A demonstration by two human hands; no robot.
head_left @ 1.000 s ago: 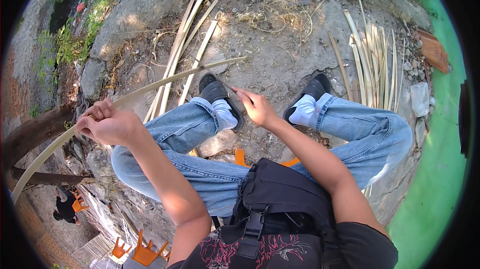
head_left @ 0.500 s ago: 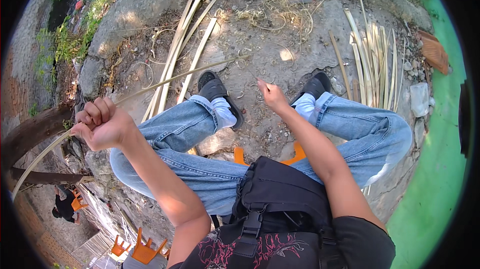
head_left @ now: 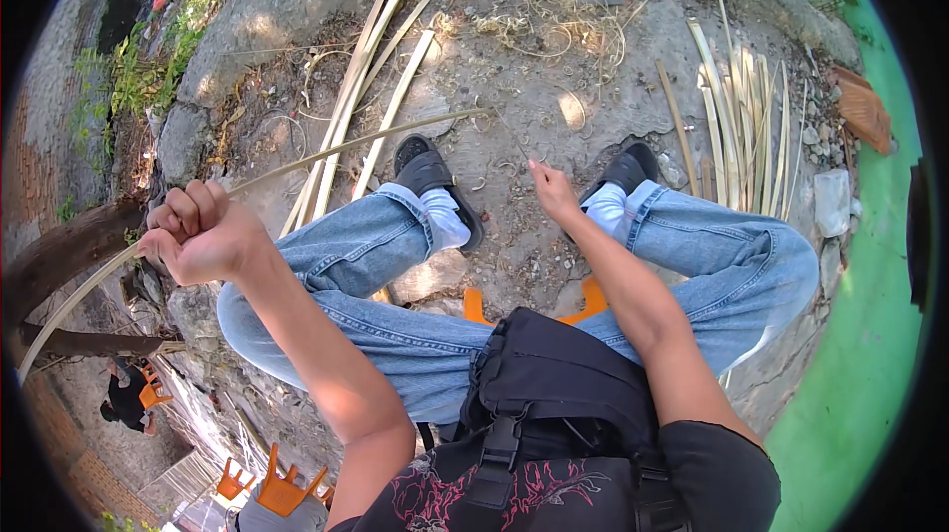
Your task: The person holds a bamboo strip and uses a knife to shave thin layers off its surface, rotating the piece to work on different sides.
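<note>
My left hand [head_left: 203,235] is closed in a fist around a long, thin bamboo strip [head_left: 366,138]. One end bends down past the wrist to the left; the other reaches over the ground between my feet. My right hand [head_left: 557,192], fingers pressed together, holds a slim dark blade that looks like a knife [head_left: 516,139]. Its handle is hidden in the fingers. The blade's tip lies close to the strip's far end; whether they touch I cannot tell.
Bamboo strips lie in a loose row [head_left: 371,67] beyond my left foot, and a larger bundle [head_left: 741,127] rests beyond my right. Curly shavings [head_left: 554,23] litter the ground ahead. A brown log [head_left: 74,260] is at left. Orange chairs [head_left: 285,492] and a person [head_left: 126,399] appear lower left.
My right hand has shifted a little to the right with the blade, which now shows more of its length. The left fist keeps its hold on the strip and has barely moved.
</note>
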